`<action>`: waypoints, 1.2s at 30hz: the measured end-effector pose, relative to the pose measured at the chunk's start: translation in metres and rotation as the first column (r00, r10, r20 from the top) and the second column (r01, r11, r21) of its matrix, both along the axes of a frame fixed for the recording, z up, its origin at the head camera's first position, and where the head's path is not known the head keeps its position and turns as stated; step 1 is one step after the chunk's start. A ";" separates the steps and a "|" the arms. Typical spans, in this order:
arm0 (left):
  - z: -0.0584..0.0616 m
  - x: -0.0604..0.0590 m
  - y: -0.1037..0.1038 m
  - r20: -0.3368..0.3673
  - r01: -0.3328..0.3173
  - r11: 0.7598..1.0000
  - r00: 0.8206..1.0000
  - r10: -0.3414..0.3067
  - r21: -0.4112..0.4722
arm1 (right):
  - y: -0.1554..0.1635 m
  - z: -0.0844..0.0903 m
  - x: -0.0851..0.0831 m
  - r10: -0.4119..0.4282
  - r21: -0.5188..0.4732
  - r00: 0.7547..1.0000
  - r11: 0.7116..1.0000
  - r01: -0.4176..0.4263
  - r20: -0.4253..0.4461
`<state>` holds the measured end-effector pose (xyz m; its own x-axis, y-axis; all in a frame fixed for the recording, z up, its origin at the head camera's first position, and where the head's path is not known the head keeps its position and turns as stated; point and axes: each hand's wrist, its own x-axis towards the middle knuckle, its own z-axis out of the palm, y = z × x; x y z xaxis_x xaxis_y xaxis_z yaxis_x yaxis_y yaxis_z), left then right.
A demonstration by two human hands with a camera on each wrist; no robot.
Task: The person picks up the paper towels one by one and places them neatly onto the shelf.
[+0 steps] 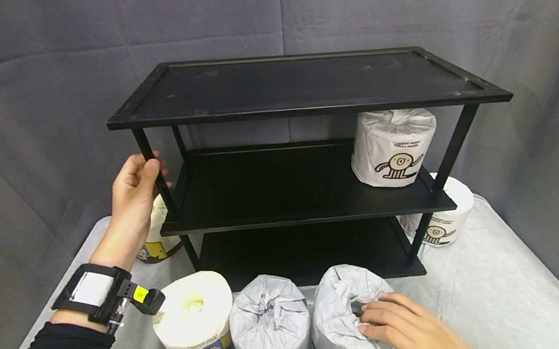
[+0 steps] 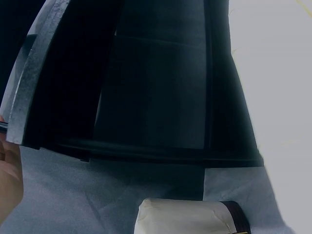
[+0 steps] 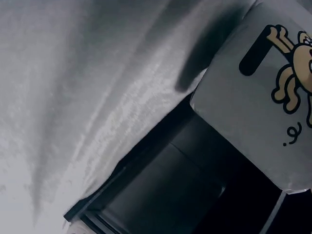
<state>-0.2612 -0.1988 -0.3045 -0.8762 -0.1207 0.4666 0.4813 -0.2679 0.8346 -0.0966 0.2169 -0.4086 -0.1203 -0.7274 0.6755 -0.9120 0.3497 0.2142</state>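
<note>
Right hand (image 1: 414,331) covers wrapped roll (image 1: 340,321), grip apparently loose.

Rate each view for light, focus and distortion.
Head view: even light, sharp, wide-angle bend at the edges; the black shelf reads clearly. Left wrist view: dim and soft, the shelf almost featureless, the left hand a blur at the edge. Right wrist view: tilted, grey and soft, though the wrapped roll shows its print.

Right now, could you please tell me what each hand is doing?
Left hand: grips the front left post of the black shelf.
Right hand: fingers curled round a wrapped roll on the table.
</note>
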 end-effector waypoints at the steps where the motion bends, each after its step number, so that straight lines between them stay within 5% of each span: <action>1: 0.000 0.000 0.000 0.001 0.001 1.000 1.000 -0.001 -0.002 | 0.000 0.002 0.000 0.004 -0.006 1.000 1.000 -0.004 -0.013; 11: -0.001 0.002 -0.002 0.016 0.001 1.000 1.000 -0.001 -0.006 | 0.004 0.019 0.006 -0.016 -0.003 0.998 1.000 0.016 0.055; 36: 0.000 0.002 -0.002 0.019 0.002 1.000 1.000 -0.002 -0.023 | -0.006 0.097 0.012 -0.007 -0.095 0.989 0.995 -0.007 -0.149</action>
<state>-0.2597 -0.2009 -0.3048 -0.8852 -0.1085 0.4525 0.4648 -0.2497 0.8495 -0.0846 0.2113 -0.3116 -0.0135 -0.6594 0.7517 -0.8724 0.3751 0.3134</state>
